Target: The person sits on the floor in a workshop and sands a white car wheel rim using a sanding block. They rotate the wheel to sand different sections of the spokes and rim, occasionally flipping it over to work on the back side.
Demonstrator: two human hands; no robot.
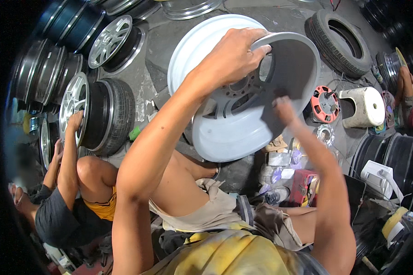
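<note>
A pale grey car wheel rim (220, 140) without a tire is tilted in front of me, its spokes and bolt holes showing through the barrel. My left hand (236, 55) is closed around its upper edge, thumb bent over the lip. Inside the shaded barrel, at its right side, is my right hand (285, 111). Motion smears its fingers, so whether it holds anything cannot be made out.
At left a person (59, 215) grips a silver-spoked wheel (73, 103) beside a tire (117, 117). A loose tire (342, 43), white stool (365, 107), orange-red reel (325, 104) and red box (303, 188) lie to the right. Dark rims (392, 156) are stacked farther right.
</note>
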